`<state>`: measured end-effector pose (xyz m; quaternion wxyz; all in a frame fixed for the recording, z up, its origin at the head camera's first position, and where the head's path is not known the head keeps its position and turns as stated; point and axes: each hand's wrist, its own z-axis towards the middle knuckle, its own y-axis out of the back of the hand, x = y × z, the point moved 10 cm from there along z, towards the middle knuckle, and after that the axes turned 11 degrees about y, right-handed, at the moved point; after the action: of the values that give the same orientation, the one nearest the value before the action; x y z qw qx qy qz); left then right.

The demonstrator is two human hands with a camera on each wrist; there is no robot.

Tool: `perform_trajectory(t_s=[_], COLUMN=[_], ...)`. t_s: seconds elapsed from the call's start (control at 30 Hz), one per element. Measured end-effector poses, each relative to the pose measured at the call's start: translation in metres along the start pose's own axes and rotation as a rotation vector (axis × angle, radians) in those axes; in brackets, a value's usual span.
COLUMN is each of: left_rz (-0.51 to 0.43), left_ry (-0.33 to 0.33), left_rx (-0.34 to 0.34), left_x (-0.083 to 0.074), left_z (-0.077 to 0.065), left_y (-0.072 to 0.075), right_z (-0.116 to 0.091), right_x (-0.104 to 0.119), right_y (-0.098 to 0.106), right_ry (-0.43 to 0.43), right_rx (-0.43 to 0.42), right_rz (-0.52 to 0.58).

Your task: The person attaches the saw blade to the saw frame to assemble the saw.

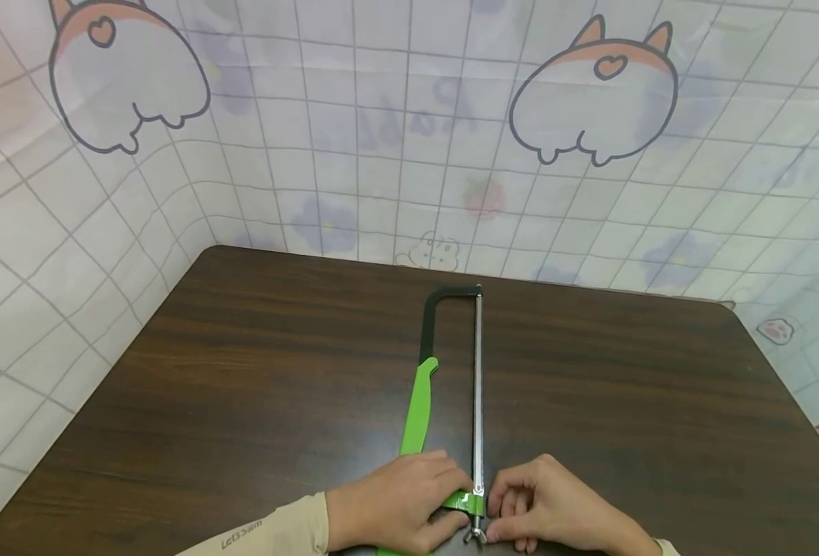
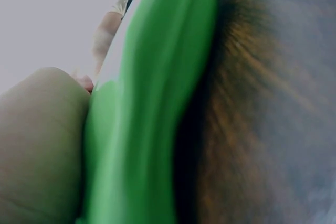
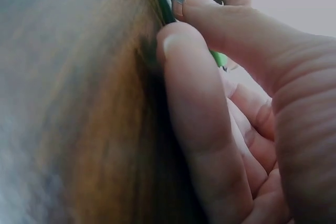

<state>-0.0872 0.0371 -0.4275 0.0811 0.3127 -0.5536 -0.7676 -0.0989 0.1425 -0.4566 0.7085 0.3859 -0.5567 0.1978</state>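
- The left hand (image 1: 402, 502) grips a hacksaw with a bright green body and a black metal frame (image 1: 416, 405), curled over the lower part of the green body; its index finger and thumb lie above and below a short green bracket (image 1: 474, 504).
- In the left wrist view, the smooth green side of the saw fills the middle, close against the skin of that hand.
- The right hand (image 1: 555, 506) is bent inward beside the same end, its thumb tip touching a small silver metal wing nut (image 1: 475, 534) just below the bracket; whether a finger pinches the nut's far side, I cannot tell.
- The right hand's other fingers (image 3: 199, 98) are bent, and one lies low along the table in the right wrist view.
- From the bracket, a long, straight silver strip (image 1: 478, 394) runs to the far end of the saw, where it meets the black, right-angled arm (image 1: 444, 297).
- The saw lies on a dark brown wood-grain table (image 1: 242, 371), right of the left forearm, pointing away from the person.
- A cream sleeve with dark lettering (image 1: 263, 533) covers the left forearm.
- Behind the table hangs a white gridded cloth (image 1: 382, 208) printed with two outlined orange-and-white animals, purple flowers and a pink strawberry.
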Motion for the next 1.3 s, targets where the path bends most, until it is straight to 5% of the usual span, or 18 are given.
perform_trajectory(t_s=[0.27, 0.47, 0.7, 1.3], left_rz=[0.004, -0.024, -0.132, -0.071], left_ry=[-0.001, -0.009, 0.045, -0.034], left_rx=[-0.005, 0.0, 0.077, 0.064], left_x=[0.002, 0.001, 0.006, -0.001], left_z=[-0.002, 0.001, 0.002, 0.002], left_y=[-0.002, 0.001, -0.005, 0.0], right_z=[0.001, 0.0, -0.001, 0.001], right_x=[0.004, 0.0, -0.004, 0.0], right_y=[-0.002, 0.002, 0.004, 0.001], right_ry=[0.047, -0.011, -0.024, 0.008], right_rx=[-0.007, -0.008, -0.032, -0.033], right_rz=[-0.021, -0.008, -0.002, 0.024])
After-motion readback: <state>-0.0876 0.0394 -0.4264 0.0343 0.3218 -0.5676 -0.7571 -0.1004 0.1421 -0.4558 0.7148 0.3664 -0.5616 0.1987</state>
